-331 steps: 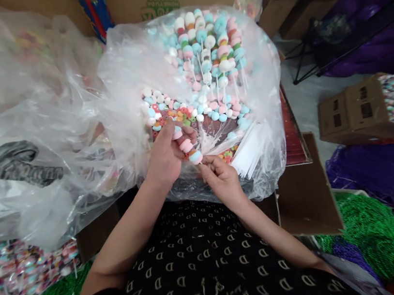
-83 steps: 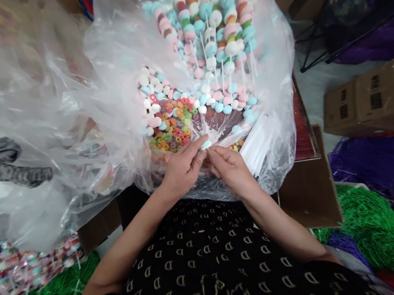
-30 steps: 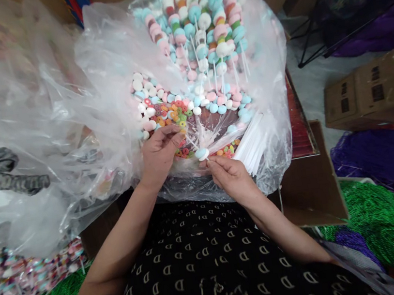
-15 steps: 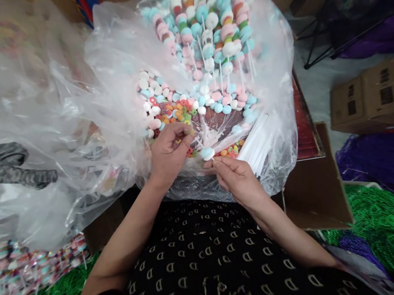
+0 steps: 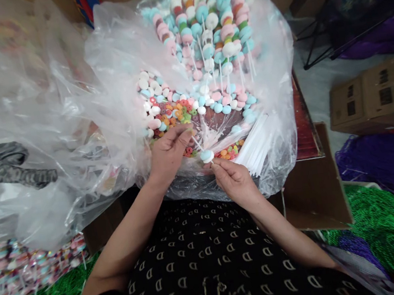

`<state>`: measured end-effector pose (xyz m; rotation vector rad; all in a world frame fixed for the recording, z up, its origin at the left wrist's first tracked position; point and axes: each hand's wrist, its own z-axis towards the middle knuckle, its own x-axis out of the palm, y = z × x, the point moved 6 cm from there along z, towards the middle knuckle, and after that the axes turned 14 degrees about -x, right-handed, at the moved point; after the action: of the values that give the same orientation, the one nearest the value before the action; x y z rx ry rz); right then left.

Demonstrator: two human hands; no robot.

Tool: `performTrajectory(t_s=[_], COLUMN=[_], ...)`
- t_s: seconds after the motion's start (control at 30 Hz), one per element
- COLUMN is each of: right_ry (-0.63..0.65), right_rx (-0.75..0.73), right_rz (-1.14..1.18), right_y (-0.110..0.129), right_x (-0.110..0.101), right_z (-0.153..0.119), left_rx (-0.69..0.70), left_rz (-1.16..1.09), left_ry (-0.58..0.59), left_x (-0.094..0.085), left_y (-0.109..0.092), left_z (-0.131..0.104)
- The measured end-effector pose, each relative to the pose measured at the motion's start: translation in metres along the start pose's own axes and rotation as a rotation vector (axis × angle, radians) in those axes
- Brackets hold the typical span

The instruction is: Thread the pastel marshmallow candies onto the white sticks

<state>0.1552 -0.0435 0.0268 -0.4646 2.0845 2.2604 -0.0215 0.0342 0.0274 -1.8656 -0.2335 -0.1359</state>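
My right hand (image 5: pixel 236 178) is closed in a pinch on the lower end of a thin white stick (image 5: pixel 197 142). A blue and white marshmallow-like sweet (image 5: pixel 206 156) is threaded on the stick just above these fingertips. The stick's bare end tilts up and left towards my left hand (image 5: pixel 171 152), whose thumb and forefinger are pinched together. Whatever they hold is too small to make out. Under and beyond that hand lies a pile of small coloured rings (image 5: pixel 177 111). Loose pink, blue and white sweets (image 5: pixel 222 101) lie behind the rings.
Finished skewers of sweets (image 5: pixel 202 24) lie at the back on clear plastic sheeting (image 5: pixel 103 107). White sticks (image 5: pixel 258 141) are bundled to the right. An open cardboard box (image 5: pixel 317 194), a closed box (image 5: pixel 372 93) and green strands (image 5: pixel 388 233) are farther right. A grey striped strip (image 5: pixel 9 166) rests at left.
My left thumb and forefinger have come together near the stick's upper end. My right hand, with the stick and sweet, has shifted slightly left and down.
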Motion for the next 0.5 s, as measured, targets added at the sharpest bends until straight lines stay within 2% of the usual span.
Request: performTrajectory(t_s=[0.17, 0.33, 0.5], right_ry=[-0.039, -0.060, -0.047], right_rx=[0.002, -0.005, -0.010], right_rz=[0.000, 0.011, 0.016], right_y=[-0.0003, 0.0013, 0.0055], right_x=[0.0010, 0.0020, 0.0055], right_z=[0.0003, 0.0007, 0.0001], left_rx=[-0.100, -0.048, -0.098], left_rz=[-0.176, -0.246, -0.284], left_ry=[0.028, 0.002, 0.029], left_x=[0.0031, 0.0041, 0.0089], left_y=[0.0070, 0.0020, 0.0050], left_z=[0.0022, -0.0032, -0.0070])
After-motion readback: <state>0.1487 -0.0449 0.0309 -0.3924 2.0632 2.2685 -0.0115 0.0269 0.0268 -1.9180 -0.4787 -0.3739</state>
